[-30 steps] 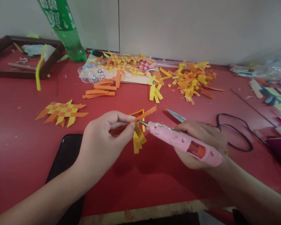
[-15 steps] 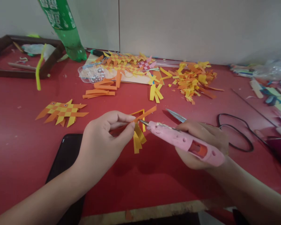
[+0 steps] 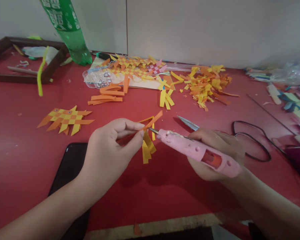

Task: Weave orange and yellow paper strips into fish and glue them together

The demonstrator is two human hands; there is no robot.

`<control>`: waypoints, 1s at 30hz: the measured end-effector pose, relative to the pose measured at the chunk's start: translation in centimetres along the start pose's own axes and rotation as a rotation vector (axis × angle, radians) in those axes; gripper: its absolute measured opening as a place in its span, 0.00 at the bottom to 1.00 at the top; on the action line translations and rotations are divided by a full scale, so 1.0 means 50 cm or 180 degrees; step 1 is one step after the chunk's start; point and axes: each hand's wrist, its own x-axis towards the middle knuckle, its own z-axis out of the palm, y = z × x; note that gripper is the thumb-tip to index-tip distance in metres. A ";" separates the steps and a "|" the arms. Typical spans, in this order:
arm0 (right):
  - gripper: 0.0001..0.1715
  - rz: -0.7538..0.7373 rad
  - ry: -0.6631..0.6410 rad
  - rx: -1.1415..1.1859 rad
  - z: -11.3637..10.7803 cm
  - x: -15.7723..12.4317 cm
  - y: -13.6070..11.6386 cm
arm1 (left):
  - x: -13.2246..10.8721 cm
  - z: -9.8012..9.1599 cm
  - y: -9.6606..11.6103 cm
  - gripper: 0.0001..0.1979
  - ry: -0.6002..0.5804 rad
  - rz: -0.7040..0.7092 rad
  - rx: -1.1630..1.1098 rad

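Note:
My left hand (image 3: 117, 140) pinches a bundle of orange and yellow paper strips (image 3: 148, 148) between thumb and forefinger. One orange strip sticks out up and to the right, and yellow ends hang below. In my right hand (image 3: 218, 146) is a pink hot glue gun (image 3: 195, 148), its metal nozzle at the strips just by my left fingertips. Whether the nozzle touches the paper I cannot tell. Scissors (image 3: 188, 123) lie beyond the glue gun, their handles partly hidden by my right hand. A woven paper fish (image 3: 67, 119) lies to the left.
A black phone (image 3: 67, 170) lies under my left forearm. Behind are loose orange strips (image 3: 106, 99), a pile of paper pieces (image 3: 207, 85), woven paper fish on a board (image 3: 135, 63), a green bottle (image 3: 73, 40) and a dark frame (image 3: 12, 78). A thin cord (image 3: 272, 120) runs at right.
The free end of the orange strip has bent slightly up and to the left. Both hands and the glue gun stay practically where they were.

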 end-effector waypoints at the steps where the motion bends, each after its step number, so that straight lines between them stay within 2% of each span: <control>1: 0.10 -0.0008 -0.0021 0.0003 0.000 0.000 0.000 | 0.000 0.000 0.000 0.05 -0.0003 -0.0008 -0.0010; 9: 0.12 0.0004 0.0079 0.0070 -0.002 0.002 -0.002 | 0.003 0.006 -0.005 0.02 0.0015 0.0161 -0.0552; 14: 0.12 0.0144 -0.0034 0.0070 -0.001 0.000 -0.007 | 0.007 0.009 -0.012 0.03 -0.0072 -0.0012 -0.0879; 19: 0.14 0.0154 0.0134 0.0191 0.002 0.001 -0.007 | 0.013 0.009 -0.022 0.07 -0.0151 -0.0328 -0.1110; 25: 0.13 0.0100 0.0021 0.0167 0.000 0.003 -0.009 | 0.013 0.009 -0.015 0.09 -0.0132 -0.0461 -0.1235; 30: 0.13 0.0188 0.0010 0.0113 -0.003 0.000 -0.011 | 0.013 0.008 -0.010 0.07 -0.0112 -0.0402 -0.1219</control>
